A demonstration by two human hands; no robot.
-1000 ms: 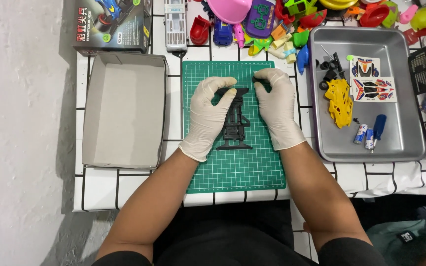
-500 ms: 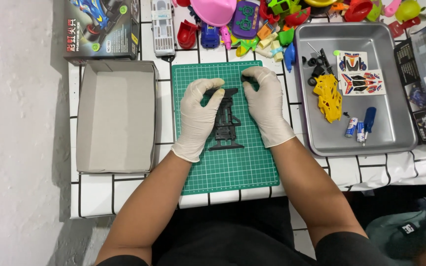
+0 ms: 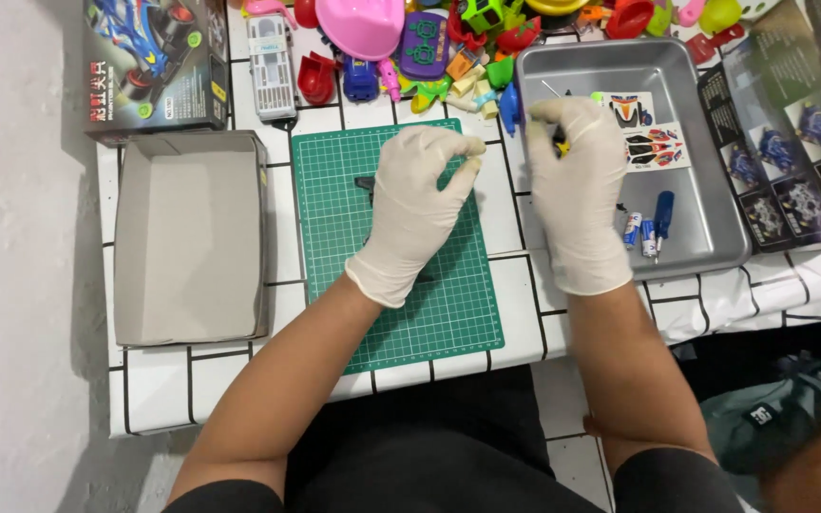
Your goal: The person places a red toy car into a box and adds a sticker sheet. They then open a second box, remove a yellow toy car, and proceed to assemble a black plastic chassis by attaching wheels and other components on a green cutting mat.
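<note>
Hands: your left hand [image 3: 417,204], in a pale glove, hovers over the green cutting mat [image 3: 334,190] with thumb and forefinger drawn narrow toward each other; whether anything sits between the tips, you cannot tell. Your right hand [image 3: 577,185], also gloved, reaches over the near-left part of the metal tray [image 3: 705,142], fingers curled around a small yellow piece [image 3: 563,148] that is mostly hidden.

Mat: centre of the desk [image 3: 515,304]. A black chassis part [image 3: 366,185] lies on it, largely covered by your left hand, only its left end showing.

Tray: right of the mat. Holds two sticker sheets [image 3: 643,128] toward the far side, and a blue-handled tool [image 3: 662,218] with small batteries [image 3: 637,231] just beside it near the near edge.

Left of the mat: an open grey cardboard box [image 3: 187,237]. Beyond it, at the far left, the printed lid [image 3: 149,62] with a blue racing car pictured.

Far edge of the desk: a white remote-like case [image 3: 271,52], a pink bowl [image 3: 358,24] and a heap of coloured plastic toys [image 3: 467,47].

Far right: printed instruction sheets [image 3: 791,142] lying beside the tray.
</note>
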